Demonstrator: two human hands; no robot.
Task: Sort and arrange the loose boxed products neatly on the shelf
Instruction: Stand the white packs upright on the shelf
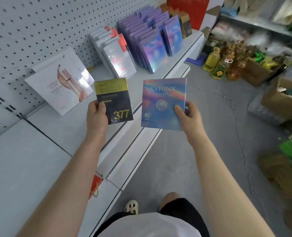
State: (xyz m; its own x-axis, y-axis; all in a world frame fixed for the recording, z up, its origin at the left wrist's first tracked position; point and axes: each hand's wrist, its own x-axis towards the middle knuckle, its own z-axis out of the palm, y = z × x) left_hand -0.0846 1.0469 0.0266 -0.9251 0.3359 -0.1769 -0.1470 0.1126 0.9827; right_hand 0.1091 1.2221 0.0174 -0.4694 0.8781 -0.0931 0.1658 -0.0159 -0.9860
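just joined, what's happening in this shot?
A person is sorting boxed products at a white shelf. The left hand grips a black and gold box marked 377; the right hand grips a blue iridescent SYRINX box. Both are held in the air, not yet placed. Matching SYRINX boxes already stand in rows on the shelf, with black and gold ones further along.

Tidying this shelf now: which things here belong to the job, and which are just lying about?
Job: black-and-gold 377 box in left hand; iridescent blue SYRINX box in right hand; purple box rows.
Not: yellow oil bottles; brown cardboard cartons.
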